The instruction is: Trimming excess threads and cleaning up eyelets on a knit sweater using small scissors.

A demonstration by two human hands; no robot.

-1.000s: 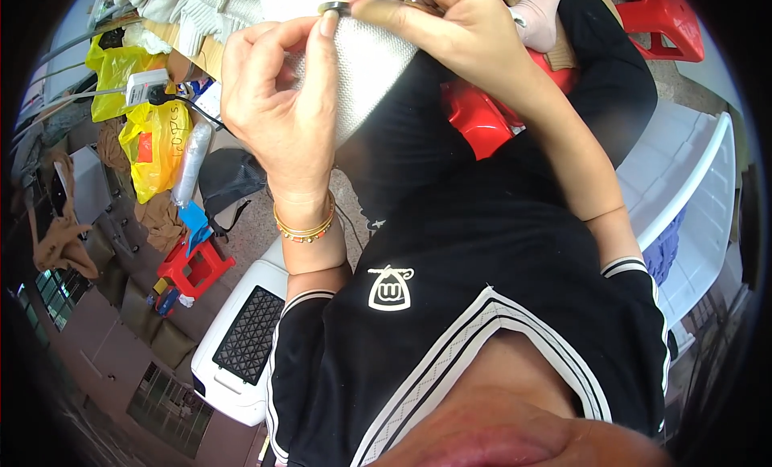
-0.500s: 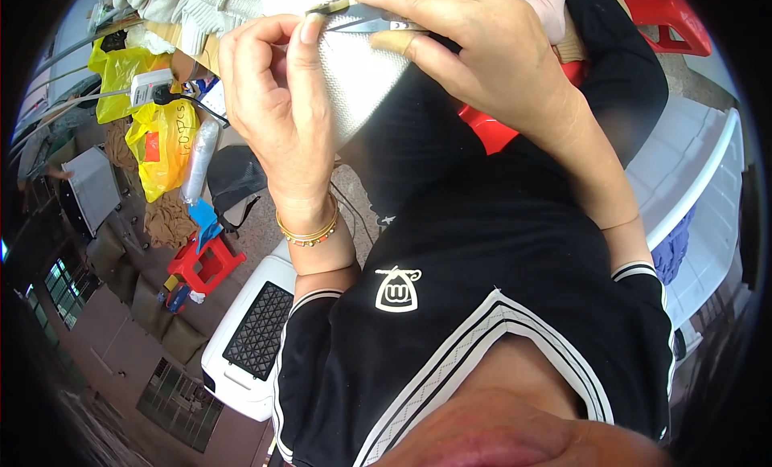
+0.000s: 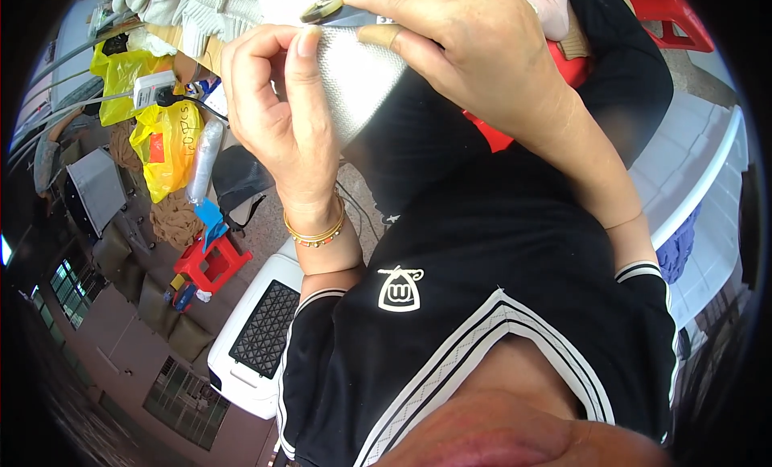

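Observation:
White knitted fabric point(image 3: 358, 81) hangs in front of me near the upper edge, bright in the light. My left hand point(image 3: 281, 105) is closed in a pinch on it, thumb and forefinger at its left side. Just above that thumb tip sits a dark, shiny round button point(image 3: 322, 9). My right hand point(image 3: 466, 49) is closed around small metal thread snips point(image 3: 362, 17), whose blades lie beside the button over the fabric. Its fingers hide most of the snips' grip. A tan covering point(image 3: 379, 36) wraps one finger of this hand.
Pale knitwear point(image 3: 193, 13) is piled at the upper left, near yellow plastic bags point(image 3: 169, 153) and a white power adapter point(image 3: 153, 89). Below are a red stool point(image 3: 213, 262) and a white case point(image 3: 253, 346). A white tub point(image 3: 700, 186) stands at the right, holding blue-purple cloth point(image 3: 679, 246).
The snips' pointed blades, spread and plainly visible before, now lie flatter beside the button. The button shows more of its round face. Both hands stay close together on the fabric.

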